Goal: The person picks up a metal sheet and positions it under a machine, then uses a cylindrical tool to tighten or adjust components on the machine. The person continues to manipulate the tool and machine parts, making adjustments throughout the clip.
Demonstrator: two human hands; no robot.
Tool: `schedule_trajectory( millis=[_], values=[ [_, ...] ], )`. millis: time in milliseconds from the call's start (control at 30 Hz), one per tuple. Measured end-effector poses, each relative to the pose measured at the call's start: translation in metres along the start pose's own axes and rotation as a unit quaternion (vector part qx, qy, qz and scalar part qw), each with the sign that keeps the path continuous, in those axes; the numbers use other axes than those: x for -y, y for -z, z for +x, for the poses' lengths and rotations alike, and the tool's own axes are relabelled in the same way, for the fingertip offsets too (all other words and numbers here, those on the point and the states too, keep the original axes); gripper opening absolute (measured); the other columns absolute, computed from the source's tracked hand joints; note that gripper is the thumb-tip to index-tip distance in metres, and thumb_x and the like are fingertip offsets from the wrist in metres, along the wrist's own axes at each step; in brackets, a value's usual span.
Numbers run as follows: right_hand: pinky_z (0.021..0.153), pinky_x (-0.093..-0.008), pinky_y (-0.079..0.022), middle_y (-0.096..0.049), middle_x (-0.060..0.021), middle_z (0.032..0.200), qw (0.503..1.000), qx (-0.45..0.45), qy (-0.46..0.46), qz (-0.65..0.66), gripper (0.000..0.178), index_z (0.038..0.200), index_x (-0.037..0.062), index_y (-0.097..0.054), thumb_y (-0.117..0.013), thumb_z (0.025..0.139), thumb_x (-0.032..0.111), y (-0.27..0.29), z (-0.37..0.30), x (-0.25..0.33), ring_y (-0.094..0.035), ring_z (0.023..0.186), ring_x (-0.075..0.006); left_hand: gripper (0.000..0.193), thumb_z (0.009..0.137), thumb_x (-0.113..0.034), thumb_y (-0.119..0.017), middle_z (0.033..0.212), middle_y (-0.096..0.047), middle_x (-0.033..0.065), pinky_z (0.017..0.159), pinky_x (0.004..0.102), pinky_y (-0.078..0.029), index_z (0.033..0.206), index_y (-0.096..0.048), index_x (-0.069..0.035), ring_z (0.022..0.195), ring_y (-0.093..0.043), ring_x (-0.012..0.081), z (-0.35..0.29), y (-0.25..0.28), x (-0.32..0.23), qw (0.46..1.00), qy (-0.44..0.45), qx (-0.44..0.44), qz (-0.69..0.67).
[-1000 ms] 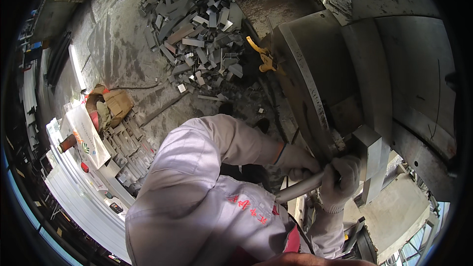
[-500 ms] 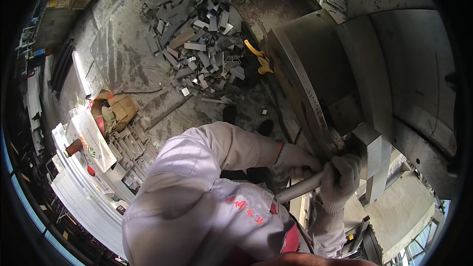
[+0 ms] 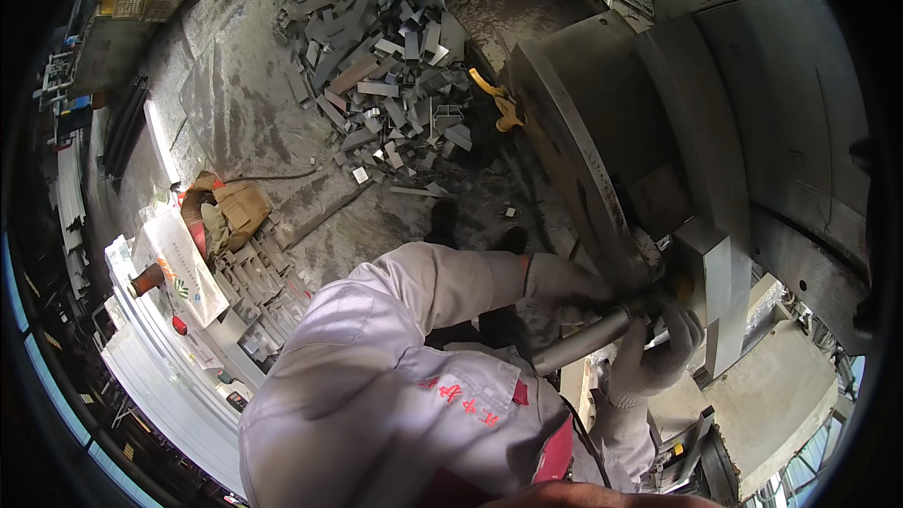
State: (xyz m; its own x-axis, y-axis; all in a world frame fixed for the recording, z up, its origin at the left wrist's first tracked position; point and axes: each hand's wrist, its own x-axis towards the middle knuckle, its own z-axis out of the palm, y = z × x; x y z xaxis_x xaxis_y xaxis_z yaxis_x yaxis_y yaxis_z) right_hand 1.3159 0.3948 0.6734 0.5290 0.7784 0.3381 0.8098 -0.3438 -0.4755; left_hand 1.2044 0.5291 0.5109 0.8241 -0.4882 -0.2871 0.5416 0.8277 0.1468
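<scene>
One loosely curled right hand (image 3: pixel 662 357) against cylinder (image 3: pixel 583 341)

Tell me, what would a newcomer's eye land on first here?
Probably the big heap of loose, angular grey metal pieces on the floor at top centre. Next might come the bright yellow, bent handle-like piece, against the large dark metal machine on the right. Below the machine, right of centre, the left hand and right hand, both in pale gloves, are near a smooth grey metal cylinder.
</scene>
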Motion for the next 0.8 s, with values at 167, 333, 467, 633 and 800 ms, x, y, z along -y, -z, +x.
schedule_trajectory(
  millis=[167,333,467,633,800],
  values=[
    [0.088,-0.0300,-0.050,-0.064,-0.0075,0.108,0.908,-0.022,-0.362,0.210,0.020,0.112,0.0011,-0.066,-0.066,0.093,-0.005,0.022,-0.098,0.005,-0.060,0.096,-0.0173,0.035,0.109,-0.045,-0.071,0.099,-0.073,-0.0036,0.059,0.0224,-0.048,0.117,-0.077,-0.011,0.071,-0.063,0.0061,-0.001,0.000,-0.003,0.996,-0.034,-0.010,0.087],
    [0.089,-0.0338,-0.058,-0.070,-0.0047,0.117,0.635,0.091,-0.567,0.518,0.028,0.129,0.0025,-0.065,-0.064,0.107,0.021,-0.009,-0.125,-0.031,-0.068,0.103,-0.0168,0.041,0.108,-0.049,-0.072,0.099,-0.073,-0.0030,0.061,0.0230,-0.049,0.120,-0.075,-0.010,0.072,-0.064,0.0060,0.000,0.008,-0.004,0.997,-0.016,-0.026,0.075],
    [0.101,-0.0451,-0.060,-0.072,-0.0081,0.131,0.675,0.106,-0.502,0.530,0.041,0.137,0.0053,-0.065,-0.071,0.105,0.030,-0.043,-0.125,-0.048,-0.072,0.116,-0.0268,0.040,0.111,-0.041,-0.070,0.103,-0.075,0.0024,0.063,0.0250,-0.052,0.131,-0.071,-0.006,0.073,-0.066,0.0094,-0.004,0.012,-0.005,0.995,-0.062,0.006,0.083],
    [0.089,-0.0375,-0.059,-0.076,-0.0077,0.119,0.535,0.061,-0.521,0.662,0.033,0.126,0.0036,-0.072,-0.081,0.095,0.010,-0.053,-0.106,-0.055,-0.074,0.106,-0.0220,0.046,0.112,-0.032,-0.069,0.112,-0.075,0.0095,0.069,0.0291,-0.060,0.146,-0.061,-0.001,0.081,-0.072,0.0154,-0.005,0.016,-0.017,0.998,-0.021,0.003,0.051],
    [0.073,-0.0302,-0.057,-0.075,-0.0070,0.113,0.619,0.118,-0.517,0.580,0.046,0.126,-0.0010,-0.070,-0.085,0.084,0.010,-0.065,-0.095,-0.057,-0.072,0.101,-0.0186,0.052,0.110,-0.029,-0.072,0.125,-0.075,0.0140,0.079,0.0340,-0.067,0.150,-0.056,0.000,0.100,-0.079,0.0213,-0.007,0.014,-0.036,0.996,0.018,0.039,0.076]
  ],
)
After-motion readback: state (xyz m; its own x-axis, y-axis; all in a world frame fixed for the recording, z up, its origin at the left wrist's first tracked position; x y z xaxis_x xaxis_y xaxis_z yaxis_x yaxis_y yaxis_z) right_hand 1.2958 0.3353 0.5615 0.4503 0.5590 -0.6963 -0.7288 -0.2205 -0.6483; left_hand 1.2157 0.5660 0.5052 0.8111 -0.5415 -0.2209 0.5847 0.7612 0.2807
